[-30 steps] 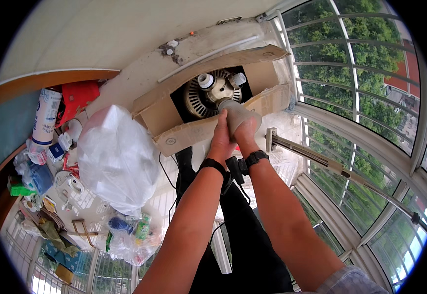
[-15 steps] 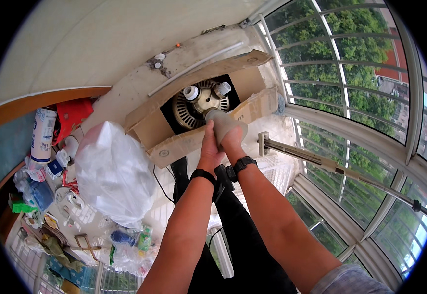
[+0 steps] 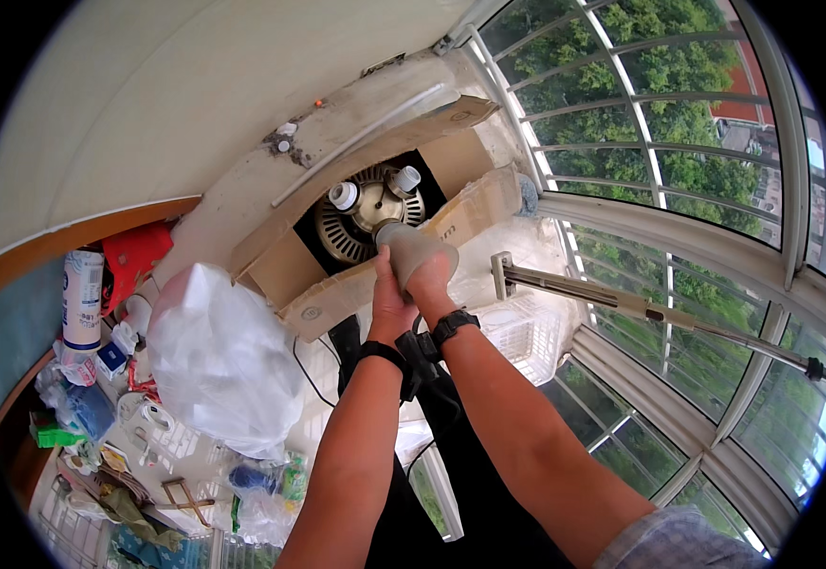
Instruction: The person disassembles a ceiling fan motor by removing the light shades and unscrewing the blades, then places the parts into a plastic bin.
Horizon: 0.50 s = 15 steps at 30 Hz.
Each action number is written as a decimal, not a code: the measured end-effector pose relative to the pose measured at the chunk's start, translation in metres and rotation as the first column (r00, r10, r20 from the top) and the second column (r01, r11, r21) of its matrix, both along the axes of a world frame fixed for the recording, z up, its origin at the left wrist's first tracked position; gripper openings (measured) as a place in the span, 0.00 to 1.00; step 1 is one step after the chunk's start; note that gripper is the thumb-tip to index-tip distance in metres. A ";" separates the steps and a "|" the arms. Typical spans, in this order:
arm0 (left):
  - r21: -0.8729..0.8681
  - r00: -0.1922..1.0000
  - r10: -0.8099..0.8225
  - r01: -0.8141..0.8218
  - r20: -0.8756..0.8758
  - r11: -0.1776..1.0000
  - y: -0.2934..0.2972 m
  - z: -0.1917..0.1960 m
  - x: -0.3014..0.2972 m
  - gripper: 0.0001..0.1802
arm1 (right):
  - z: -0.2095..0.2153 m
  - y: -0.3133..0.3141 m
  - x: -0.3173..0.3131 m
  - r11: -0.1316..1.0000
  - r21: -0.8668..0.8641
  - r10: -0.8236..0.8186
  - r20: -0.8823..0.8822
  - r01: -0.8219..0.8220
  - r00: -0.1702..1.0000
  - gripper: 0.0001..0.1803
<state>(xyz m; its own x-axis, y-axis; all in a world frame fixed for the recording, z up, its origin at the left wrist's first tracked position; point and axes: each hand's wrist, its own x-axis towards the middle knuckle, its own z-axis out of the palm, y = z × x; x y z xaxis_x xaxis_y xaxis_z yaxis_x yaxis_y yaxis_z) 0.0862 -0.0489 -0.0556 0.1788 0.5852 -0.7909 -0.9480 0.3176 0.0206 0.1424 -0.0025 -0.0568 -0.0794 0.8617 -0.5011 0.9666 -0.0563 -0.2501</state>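
Observation:
A brass-coloured ceiling fan motor with lamp holders (image 3: 371, 201) sits inside an open cardboard box (image 3: 271, 270). Two of its holders with white sockets (image 3: 343, 196) stick up bare. Against the near holder rests a frosted, bell-shaped lampshade (image 3: 417, 248), its wide mouth turned toward me. My left hand (image 3: 390, 302) is closed round the shade's left side, thumb up along it. Into the mouth reaches my right hand (image 3: 429, 284); its fingers are inside, showing only dimly through the frosted wall, so their grip is hidden.
A large white plastic bag (image 3: 223, 370) bulges left of the box. Further left are a paper roll in printed wrap (image 3: 82, 302), a red bag (image 3: 136, 266) and clutter. A metal pole (image 3: 612, 296) crosses at right before barred windows. A white basket (image 3: 527, 332) stands beneath it.
The view has shifted slightly, so the box sits a little further left. Both hands stay at the lampshade, which still rests against the near holder.

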 end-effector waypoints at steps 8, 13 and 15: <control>-0.041 0.998 -0.059 0.058 -0.036 0.998 0.003 0.009 -0.002 0.43 | -0.006 -0.012 0.006 0.915 -0.040 -0.396 -0.282 0.402 0.874 0.14; -0.008 0.998 -0.038 0.038 -0.055 0.999 0.006 0.004 -0.006 0.42 | 0.006 -0.009 -0.004 0.943 0.112 -0.243 -0.416 0.314 0.876 0.14; 0.012 0.997 -0.051 0.052 -0.058 0.999 0.006 0.006 -0.003 0.43 | 0.002 -0.009 0.000 0.965 0.088 -0.215 -0.285 0.248 0.934 0.14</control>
<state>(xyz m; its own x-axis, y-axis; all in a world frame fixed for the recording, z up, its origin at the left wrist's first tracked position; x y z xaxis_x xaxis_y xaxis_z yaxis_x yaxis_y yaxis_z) 0.0828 -0.0428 -0.0497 0.1632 0.5870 -0.7929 -0.9274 0.3654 0.0796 0.1425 -0.0118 -0.0546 0.0116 0.9249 -0.3800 0.8250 -0.2236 -0.5190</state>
